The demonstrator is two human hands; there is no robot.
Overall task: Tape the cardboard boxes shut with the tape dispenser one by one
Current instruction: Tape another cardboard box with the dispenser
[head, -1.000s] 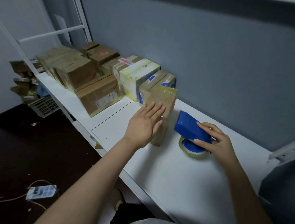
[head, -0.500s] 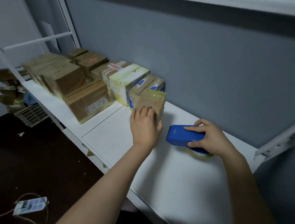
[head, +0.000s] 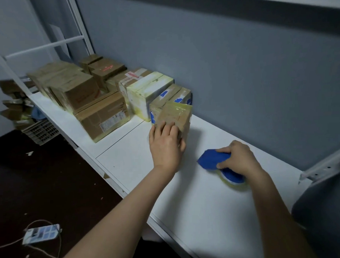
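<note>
Fingers (head: 224,150) of the right hand (head: 238,159) are curled tight round the blue tape dispenser (head: 211,160), gripping it from above. It sits down on the white bench (head: 198,215), nearer than the small brown box (head: 176,115) and off to that box's right. The yellowish tape roll (head: 233,181) peeks out from under the wrist; the dispenser is a touch blurred.

On to the left hand (head: 166,146): it's right at the small brown box, its fingers (head: 166,129) laid flat against the near face, not wrapped round it, and the thumb sits by the box's lower right edge. The box stands upright on the bench, glossy tape over its top and down its sides.

Directly behind the small brown box, touching it, there's a blue-and-white box (head: 172,94). Behind and left of that, a white box with yellowed edges (head: 148,90). Left of the small brown box, a gap of bare bench away, sits a large brown box with a printed label (head: 104,116).

Farther back and left of the small brown box, a crowd of brown cartons (head: 69,84) is stacked up to the bench's far end. Below and left of those, on the floor, is a slatted crate (head: 40,131). The grey wall (head: 221,68) runs behind the small brown box.
</note>
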